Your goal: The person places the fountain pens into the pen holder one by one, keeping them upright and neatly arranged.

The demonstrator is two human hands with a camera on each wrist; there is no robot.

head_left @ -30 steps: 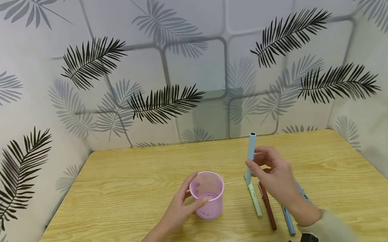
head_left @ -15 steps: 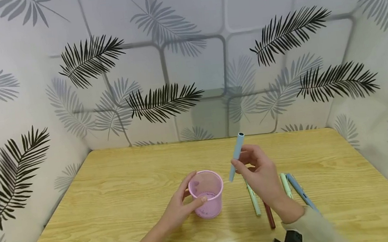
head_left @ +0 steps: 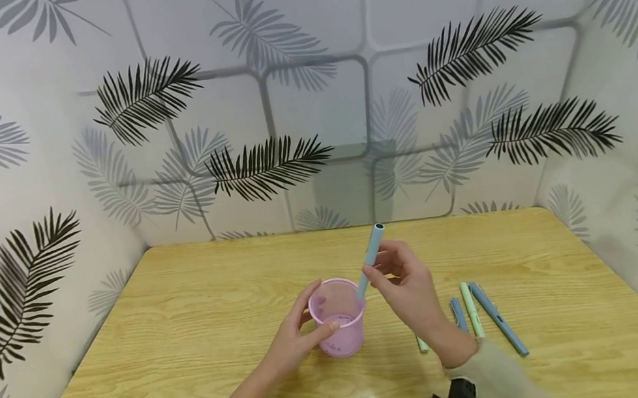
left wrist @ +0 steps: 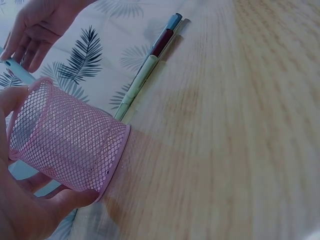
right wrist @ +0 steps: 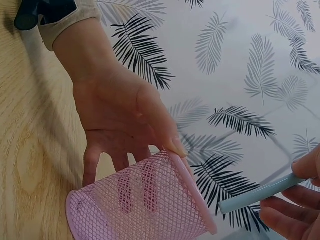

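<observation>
A pink mesh pen cup stands upright on the table in the head view. My left hand holds it from the left, thumb over the near rim and fingers round the far side. Between thumb and fingers, my right hand pinches a light-blue pen, tilted with its upper end leaning right. The pen's lower end is at the cup's right rim; in the right wrist view the pen's end shows just outside the cup's mouth.
Right of my right hand lie a blue-grey pen, a light-green pen and a longer blue pen. Another green pen is partly hidden by my right arm. A dark red pen shows in the left wrist view. Leaf-patterned cloth stands behind the table.
My right hand has carried the light-blue pen leftward, from above the lying pens to the cup's right rim. My left hand stays on the cup.
</observation>
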